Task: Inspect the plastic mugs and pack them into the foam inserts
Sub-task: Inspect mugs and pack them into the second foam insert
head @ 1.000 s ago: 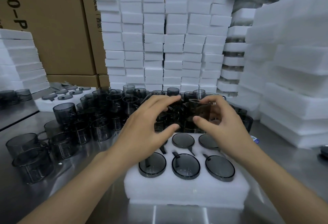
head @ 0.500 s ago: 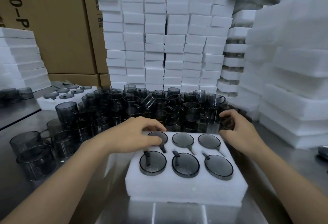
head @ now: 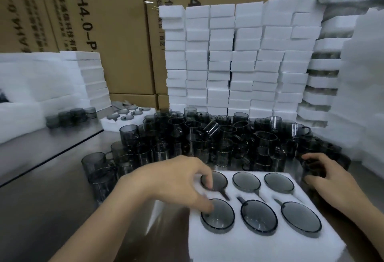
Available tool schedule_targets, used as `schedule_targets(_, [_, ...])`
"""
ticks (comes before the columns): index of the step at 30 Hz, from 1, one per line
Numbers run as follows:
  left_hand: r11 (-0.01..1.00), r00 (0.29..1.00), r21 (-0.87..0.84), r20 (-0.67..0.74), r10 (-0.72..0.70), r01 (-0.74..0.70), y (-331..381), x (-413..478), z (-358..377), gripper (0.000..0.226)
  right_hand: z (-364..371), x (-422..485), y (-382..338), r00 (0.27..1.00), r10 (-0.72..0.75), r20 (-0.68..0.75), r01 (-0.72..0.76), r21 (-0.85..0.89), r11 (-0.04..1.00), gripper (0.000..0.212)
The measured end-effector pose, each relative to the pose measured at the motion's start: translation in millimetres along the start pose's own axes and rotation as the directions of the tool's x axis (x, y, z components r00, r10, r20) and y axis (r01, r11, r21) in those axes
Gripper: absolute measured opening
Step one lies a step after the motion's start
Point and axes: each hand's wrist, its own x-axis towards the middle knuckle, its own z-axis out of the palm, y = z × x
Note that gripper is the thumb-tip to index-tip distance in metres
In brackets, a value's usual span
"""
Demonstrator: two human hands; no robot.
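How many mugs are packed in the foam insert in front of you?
6. Back row: left, middle, right. Front row: left, middle, right.

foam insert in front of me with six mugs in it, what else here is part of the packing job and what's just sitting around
Part of the job:
- foam insert, all six pockets filled
- loose mugs piled behind it
- left hand pressing on the packed mugs
- right hand on a loose mug
- stacked foam blocks

Lying about:
- cardboard boxes
- second filled insert, back left
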Motion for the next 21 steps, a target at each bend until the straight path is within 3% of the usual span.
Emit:
schedule_targets(3, [0.998,0.998,0.011,-0.009,-0.065,0.065,2,0,10,0.041,6,11,22,0.998,0.055,-0.034,-0.056,-0.019,0.998,0.057])
schedule_targets(7, [0.987,0.988,-0.154,-0.141,-0.057,0.035,3,5,25,0.038,21,50,96,0.999,0.024,-0.031,-0.024,-0.02,0.999,0.078])
schedule_targets(10, [0.946,0.979,-0.319,-0.167,-0.119,0.061,1,0,30,0.038,25,59,109,0.999,0.027,-0.047,-0.028,-0.007,1.0,0.086])
schedule_targets(14, [0.901,0.947,-0.433,-0.301,-0.111,-0.032,1,-25,7,0.04,19,41,83,0.996,0.093,0.0,-0.093,0.001,0.996,0.072])
schedule_targets(18, [0.875,0.786,-0.477,-0.571,-0.239,-0.08,-26,-72,-64,0.053,9,13,31,0.998,0.057,-0.011,-0.057,-0.028,0.998,0.064])
schedule_targets(21, [0.84,0.624,-0.533,-0.69,-0.365,-0.098,-64,-100,-118,0.043,6,3,8,0.998,0.018,-0.064,-0.022,-0.053,0.998,0.056])
